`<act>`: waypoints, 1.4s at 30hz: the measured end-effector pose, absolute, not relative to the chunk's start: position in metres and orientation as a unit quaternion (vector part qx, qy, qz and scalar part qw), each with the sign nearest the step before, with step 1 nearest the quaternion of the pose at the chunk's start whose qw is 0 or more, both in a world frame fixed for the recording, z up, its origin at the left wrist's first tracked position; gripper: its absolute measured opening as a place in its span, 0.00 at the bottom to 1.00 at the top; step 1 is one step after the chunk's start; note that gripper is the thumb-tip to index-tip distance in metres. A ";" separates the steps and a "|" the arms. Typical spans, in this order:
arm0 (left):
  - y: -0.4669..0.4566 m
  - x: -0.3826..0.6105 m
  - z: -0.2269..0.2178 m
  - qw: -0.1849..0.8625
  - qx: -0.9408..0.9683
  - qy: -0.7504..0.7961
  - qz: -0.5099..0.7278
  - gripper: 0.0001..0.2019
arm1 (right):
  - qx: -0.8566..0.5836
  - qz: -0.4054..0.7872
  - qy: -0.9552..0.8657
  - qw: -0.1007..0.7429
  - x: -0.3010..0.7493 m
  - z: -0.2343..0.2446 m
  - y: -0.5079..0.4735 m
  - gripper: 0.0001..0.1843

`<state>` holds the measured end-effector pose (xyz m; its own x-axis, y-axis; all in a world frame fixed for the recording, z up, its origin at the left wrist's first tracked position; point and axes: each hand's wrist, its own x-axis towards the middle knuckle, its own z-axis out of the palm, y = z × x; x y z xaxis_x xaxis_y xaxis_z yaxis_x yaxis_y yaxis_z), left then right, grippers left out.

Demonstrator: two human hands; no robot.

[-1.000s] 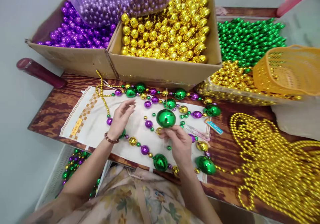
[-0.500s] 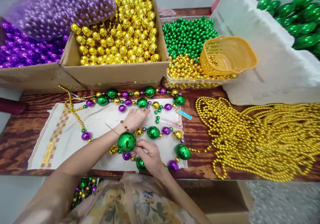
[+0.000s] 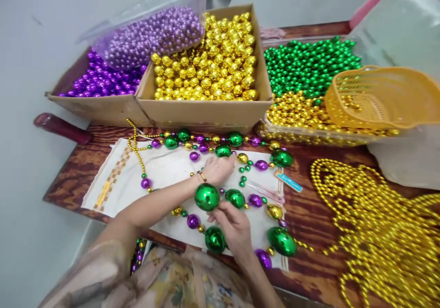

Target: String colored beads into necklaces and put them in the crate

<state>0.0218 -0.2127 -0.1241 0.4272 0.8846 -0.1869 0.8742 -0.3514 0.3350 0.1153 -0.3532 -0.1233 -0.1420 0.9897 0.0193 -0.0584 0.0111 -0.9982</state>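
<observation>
My right hand (image 3: 235,228) pinches at the lower right side of a large shiny green bead (image 3: 207,197), held above the white towel (image 3: 113,179). My left hand (image 3: 220,170) reaches across beyond it, knuckles up, with its fingers drawn together by small beads; what they hold, if anything, is hidden. A few small green beads (image 3: 242,179) lie just right of that hand. Around both hands runs a bead necklace (image 3: 255,200) in green, purple and gold. A loose purple bead (image 3: 194,156) rests on the towel to the left.
Behind the towel stand a carton of gold beads (image 3: 202,108), a carton of purple beads (image 3: 99,106) and a clear tub of green and gold beads (image 3: 319,136). An orange basket (image 3: 381,98) tilts over the tub. Gold bead strands (image 3: 385,225) cover the right side.
The view has swung, so everything appears farther right and lower. My left hand stays by the small beads, and my right hand still holds the green bead. A thin needle seen earlier beside it no longer shows.
</observation>
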 end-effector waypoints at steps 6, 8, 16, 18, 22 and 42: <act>-0.242 -0.053 -0.103 0.637 0.418 0.483 0.432 0.12 | -0.465 0.563 -0.483 0.484 0.118 -0.116 -0.337 0.08; -0.255 -0.079 -0.093 0.684 0.298 0.450 0.491 0.14 | -0.473 0.567 -0.486 0.468 0.119 -0.113 -0.332 0.08; -0.276 -0.113 -0.081 0.713 0.185 0.384 0.557 0.12 | -0.463 0.571 -0.551 0.395 0.115 -0.110 -0.330 0.08; -0.275 -0.114 -0.082 0.712 0.183 0.377 0.563 0.12 | -0.465 0.566 -0.557 0.392 0.114 -0.107 -0.330 0.08; -0.274 -0.114 -0.084 0.713 0.157 0.371 0.574 0.07 | -0.468 0.559 -0.562 0.391 0.113 -0.101 -0.330 0.08; -0.275 -0.121 -0.088 0.692 0.187 0.400 0.571 0.08 | -0.490 0.549 -0.572 0.363 0.108 -0.098 -0.329 0.09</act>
